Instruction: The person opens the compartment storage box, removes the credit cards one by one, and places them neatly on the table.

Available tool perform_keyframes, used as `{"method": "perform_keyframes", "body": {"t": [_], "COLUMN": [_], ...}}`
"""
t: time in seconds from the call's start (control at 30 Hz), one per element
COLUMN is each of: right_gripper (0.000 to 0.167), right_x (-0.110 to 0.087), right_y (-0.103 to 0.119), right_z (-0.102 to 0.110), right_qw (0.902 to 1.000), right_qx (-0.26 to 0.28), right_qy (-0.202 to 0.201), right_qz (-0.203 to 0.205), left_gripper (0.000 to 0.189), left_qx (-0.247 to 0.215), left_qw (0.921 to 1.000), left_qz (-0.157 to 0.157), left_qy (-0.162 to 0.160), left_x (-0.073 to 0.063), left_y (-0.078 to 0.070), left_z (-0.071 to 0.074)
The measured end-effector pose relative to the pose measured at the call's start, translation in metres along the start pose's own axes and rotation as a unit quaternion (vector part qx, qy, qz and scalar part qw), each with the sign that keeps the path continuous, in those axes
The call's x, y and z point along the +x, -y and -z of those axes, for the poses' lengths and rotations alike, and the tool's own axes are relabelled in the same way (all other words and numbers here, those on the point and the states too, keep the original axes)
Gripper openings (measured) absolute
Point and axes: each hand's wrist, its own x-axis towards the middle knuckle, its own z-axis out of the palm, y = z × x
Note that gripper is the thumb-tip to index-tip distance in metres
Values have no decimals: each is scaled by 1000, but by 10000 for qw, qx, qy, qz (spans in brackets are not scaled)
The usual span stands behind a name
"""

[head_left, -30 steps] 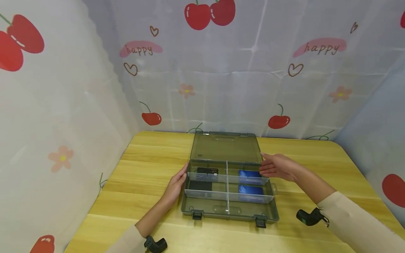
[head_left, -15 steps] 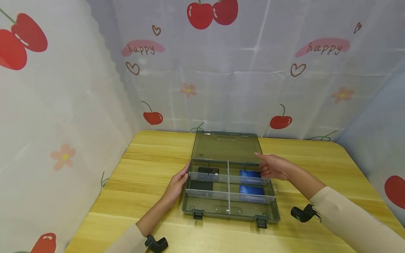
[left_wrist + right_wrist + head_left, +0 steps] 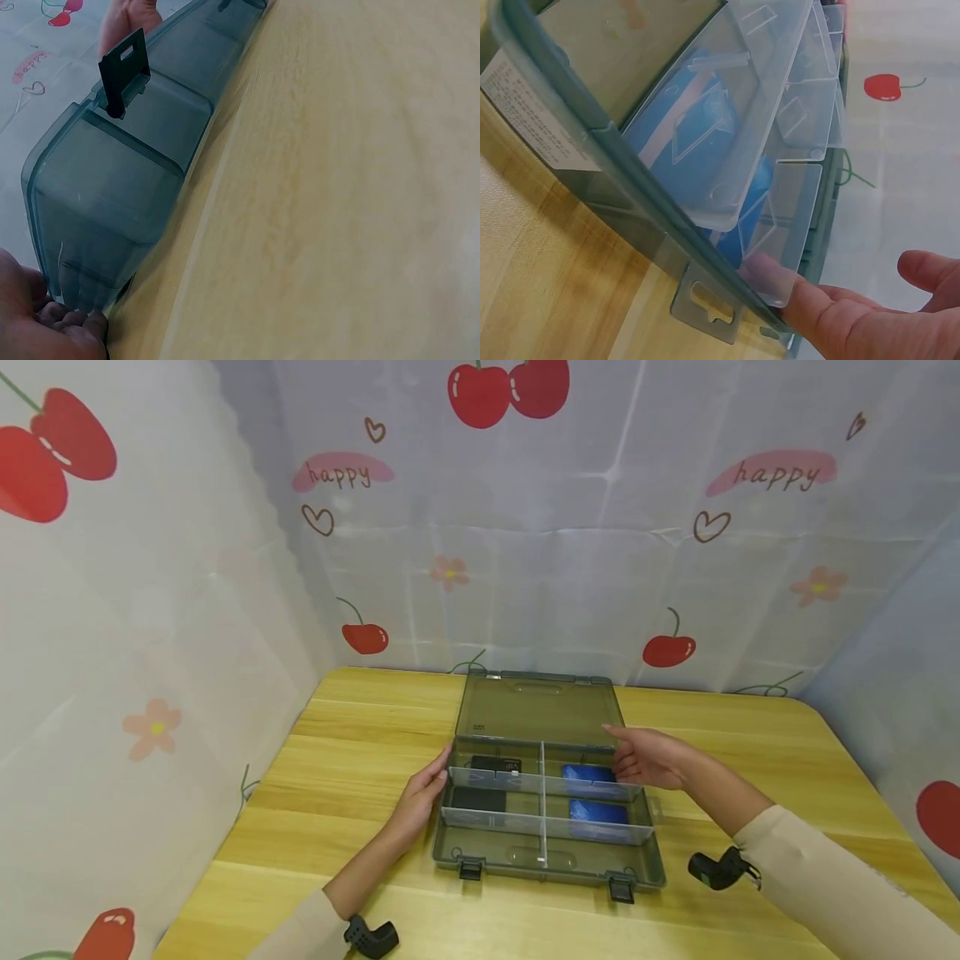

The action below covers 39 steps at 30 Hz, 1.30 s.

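Observation:
A smoky-grey plastic compartment box (image 3: 570, 878) lies open on the table, its lid (image 3: 536, 710) folded back. My left hand (image 3: 412, 802) rests along the box's left side wall, its fingertips against the plastic in the left wrist view. My right hand (image 3: 654, 760) dips its fingers into the back right compartment, where they meet a blue card (image 3: 585, 774); the thumb stands apart. In the middle right compartment lies another blue card (image 3: 597, 812). A black VIP card (image 3: 495, 765) occupies the back left compartment, with a dark card (image 3: 478, 800) in the middle left one.
Clear dividers (image 3: 495, 818) part the box into several compartments. Two dark latches (image 3: 470, 868) hang at its front edge. Around it spreads a yellow wood-grain table (image 3: 337, 752), with a cherry-print curtain (image 3: 525, 593) behind and at the sides.
My right hand has come a little left and its fingers have bent down into the back right compartment. The blue card there has slid slightly left. My left hand stays put.

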Motion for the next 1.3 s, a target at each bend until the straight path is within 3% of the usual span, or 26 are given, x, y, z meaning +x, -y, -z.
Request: {"method": "perform_keyframes", "body": {"t": [0.07, 0.53, 1.03, 1.3], "right_gripper": [81, 77, 75, 64], "right_x": [0, 8, 10, 12], "right_y": [-2, -7, -6, -10], "right_z": [1, 0, -2, -1], "right_qw": [9999, 9965, 9973, 9971], "right_qx": [75, 827, 729, 740], "right_qy": [79, 5, 87, 27], "right_qz": [-11, -71, -15, 168], "left_gripper": [49, 48, 48, 48], "left_qx": [-20, -8, -120, -57], "left_qw": [10000, 10000, 9999, 10000], "left_qz": [-4, 1, -88, -77], "left_qy": [22, -96, 0, -3], "left_x": [0, 2, 3, 2], "left_y": [0, 3, 1, 3], "left_z": [0, 1, 1, 1]}}
